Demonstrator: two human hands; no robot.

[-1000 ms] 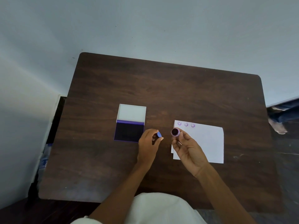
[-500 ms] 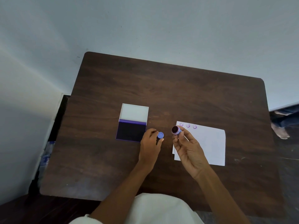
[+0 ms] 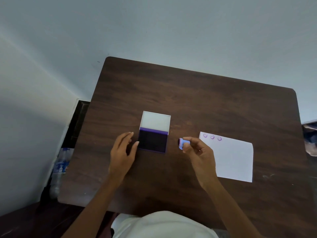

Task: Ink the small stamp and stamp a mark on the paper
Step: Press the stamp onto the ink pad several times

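Right hand (image 3: 199,152) pinches the small stamp (image 3: 182,143), face turned left toward the open ink pad (image 3: 152,141); left hand (image 3: 122,152), fingers spread, empty, steadies the pad's left edge.

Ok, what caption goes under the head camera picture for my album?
Right hand holds the small stamp between ink pad and paper; left hand steadies the pad.

We are now resting our left hand (image 3: 122,152) open against the near left side of the ink pad (image 3: 153,141), its blue cap gone from the fingers, while our right hand (image 3: 199,154) is turning the small stamp (image 3: 182,143) face-left toward the pad.
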